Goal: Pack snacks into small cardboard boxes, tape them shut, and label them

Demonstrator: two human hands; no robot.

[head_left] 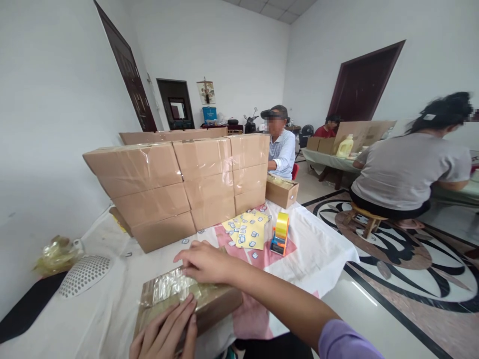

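A cardboard box [220, 305] lies on the table in front of me, its top covered with shiny tape. My left hand [166, 329] rests on the near left part of the box, fingers stretched out flat. Over the far side of the same box, my right hand [205, 262] touches the taped top, its fingers bent and somewhat apart. No object shows in either hand. Beyond the box lie yellow sheets of stickers [250, 230], some partly covering each other. To their right stands an orange and blue tape dispenser [280, 234] with a yellow roll.
Stacked cardboard boxes [211, 179] form a wall across the table. Another taped box [282, 191] sits right of it. A white perforated object [85, 275] and crumpled yellow plastic [58, 255] lie at left. One person [282, 149] sits behind the stack; others sit at right.
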